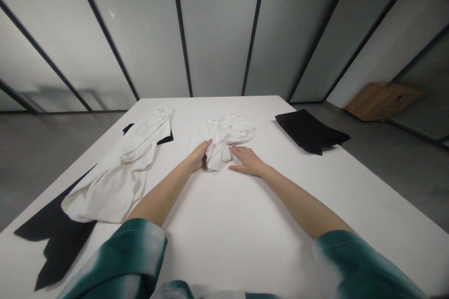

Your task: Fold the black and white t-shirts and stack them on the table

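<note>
A crumpled white cloth garment (219,136) lies bunched on the white table in front of me. At its near left side, my left hand (200,154) is closed on a fold, thumb on top. Its lower fingers are partly hidden by the cloth. My right hand (247,160) rests flat at the near right edge of the bundle, fingers stretched out and thumb apart. The right fingertips reach the cloth's edge without gripping it. Which kind of garment this is, I cannot tell.
On the left, another white garment (115,182) lies loosely spread over black cloth (66,238). A folded black cloth (305,128) sits at the table's right edge. The white table (224,238) stands before frosted glass panels. A wooden cabinet (380,100) is at far right.
</note>
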`<state>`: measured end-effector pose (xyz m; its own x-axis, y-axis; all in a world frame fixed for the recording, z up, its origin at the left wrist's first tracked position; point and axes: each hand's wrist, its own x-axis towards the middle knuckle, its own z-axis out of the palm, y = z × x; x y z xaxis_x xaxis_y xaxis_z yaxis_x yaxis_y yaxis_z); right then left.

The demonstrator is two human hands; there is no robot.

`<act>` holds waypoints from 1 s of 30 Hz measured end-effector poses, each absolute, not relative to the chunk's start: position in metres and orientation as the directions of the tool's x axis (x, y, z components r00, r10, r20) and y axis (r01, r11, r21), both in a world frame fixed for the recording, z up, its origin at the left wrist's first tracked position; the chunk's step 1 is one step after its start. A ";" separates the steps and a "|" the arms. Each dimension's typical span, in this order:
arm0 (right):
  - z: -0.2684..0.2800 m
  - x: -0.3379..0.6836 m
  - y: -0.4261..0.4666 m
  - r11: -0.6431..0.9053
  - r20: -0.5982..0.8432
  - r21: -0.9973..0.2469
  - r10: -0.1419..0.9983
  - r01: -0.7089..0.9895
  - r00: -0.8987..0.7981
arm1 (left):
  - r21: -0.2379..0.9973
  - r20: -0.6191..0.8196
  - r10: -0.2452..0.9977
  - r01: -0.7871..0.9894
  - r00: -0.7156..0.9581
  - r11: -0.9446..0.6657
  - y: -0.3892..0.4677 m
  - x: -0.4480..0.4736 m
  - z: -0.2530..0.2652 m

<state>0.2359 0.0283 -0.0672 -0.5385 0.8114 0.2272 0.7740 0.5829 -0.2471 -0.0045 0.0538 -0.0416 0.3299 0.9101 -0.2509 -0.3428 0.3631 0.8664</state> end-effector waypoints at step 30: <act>0.003 0.327 0.057 0.301 0.315 -0.949 0.925 0.095 0.215 | 0.967 0.003 0.975 0.246 0.222 -0.059 0.078 -0.095 0.019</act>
<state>0.3267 0.0567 0.0031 0.2147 0.9246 0.3147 0.0949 0.3010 -0.9489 -0.0951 0.0782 0.0188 0.2223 0.9750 0.0034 0.2459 -0.0594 0.9675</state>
